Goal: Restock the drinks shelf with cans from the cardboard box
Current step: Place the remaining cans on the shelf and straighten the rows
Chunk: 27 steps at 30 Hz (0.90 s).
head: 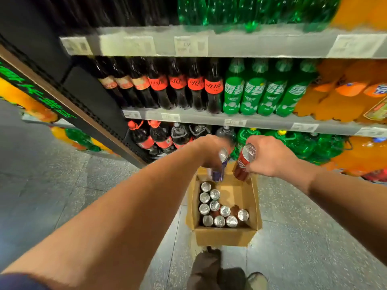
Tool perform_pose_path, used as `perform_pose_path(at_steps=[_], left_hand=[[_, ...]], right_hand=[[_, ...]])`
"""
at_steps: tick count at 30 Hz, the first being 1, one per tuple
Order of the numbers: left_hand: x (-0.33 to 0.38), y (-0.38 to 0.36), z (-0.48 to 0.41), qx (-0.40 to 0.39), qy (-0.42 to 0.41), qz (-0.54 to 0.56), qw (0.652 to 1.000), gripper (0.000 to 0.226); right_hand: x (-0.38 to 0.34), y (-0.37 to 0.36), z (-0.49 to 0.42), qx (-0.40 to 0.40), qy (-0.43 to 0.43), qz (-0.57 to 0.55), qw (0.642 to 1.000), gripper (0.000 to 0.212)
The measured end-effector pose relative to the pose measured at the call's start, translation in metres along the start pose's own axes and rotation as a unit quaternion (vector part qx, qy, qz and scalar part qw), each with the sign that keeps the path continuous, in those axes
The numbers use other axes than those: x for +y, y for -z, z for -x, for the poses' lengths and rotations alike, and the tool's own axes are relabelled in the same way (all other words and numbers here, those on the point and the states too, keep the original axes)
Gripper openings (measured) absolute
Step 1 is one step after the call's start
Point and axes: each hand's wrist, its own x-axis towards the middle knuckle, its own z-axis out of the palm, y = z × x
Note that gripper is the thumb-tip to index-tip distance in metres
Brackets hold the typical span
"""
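Note:
An open cardboard box (254, 197) stands on the floor below the shelves, with several upright cans (219, 210) along its left and near sides. My left hand (211, 152) grips a purple can (219, 168) above the box's far edge. My right hand (270, 158) grips a red can (244, 162) beside it, tilted with its silver top toward me. Both cans hang in the air in front of the lowest shelf.
The drinks shelves (230, 120) hold dark cola bottles (194, 88), green bottles (259, 93) and orange bottles (345, 91). Large bottles fill the bottom row. A black shelf end panel (90, 105) stands on the left. My foot (256, 279) is near the box on the grey floor.

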Motion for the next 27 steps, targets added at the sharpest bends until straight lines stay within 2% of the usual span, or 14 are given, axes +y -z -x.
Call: perform_pose_path(at_steps=[2,5,8,14,17,21,23,27], left_hand=[[0.011,0.027,0.024,0.002,-0.002,0.028,1.0,0.062],[0.026,0.062,0.059,0.022,-0.032,0.019,0.999,0.057],[0.044,0.098,0.094,0.05,-0.042,0.009,0.998,0.048],[0.085,0.173,0.163,0.11,-0.047,-0.016,0.993,0.045],[0.101,0.204,0.198,0.133,-0.034,-0.017,0.99,0.041],[0.117,0.234,0.24,0.16,-0.021,0.041,0.986,0.044],[0.122,0.246,0.259,0.176,-0.013,0.025,0.984,0.045],[0.127,0.27,0.295,0.191,0.0,0.056,0.98,0.042]], right_hand=[[-0.014,0.031,0.011,0.015,0.016,0.018,1.0,0.059],[-0.034,0.078,0.03,0.035,0.054,0.044,0.997,0.065],[-0.052,0.127,0.052,0.047,0.084,0.061,0.993,0.062],[-0.089,0.225,0.101,0.054,0.122,0.067,0.989,0.037],[-0.107,0.263,0.125,0.074,0.14,0.076,0.985,0.042],[-0.132,0.308,0.15,0.102,0.162,0.1,0.976,0.05],[-0.144,0.33,0.163,0.11,0.172,0.102,0.974,0.049],[-0.167,0.363,0.187,0.107,0.185,0.05,0.976,0.046]])
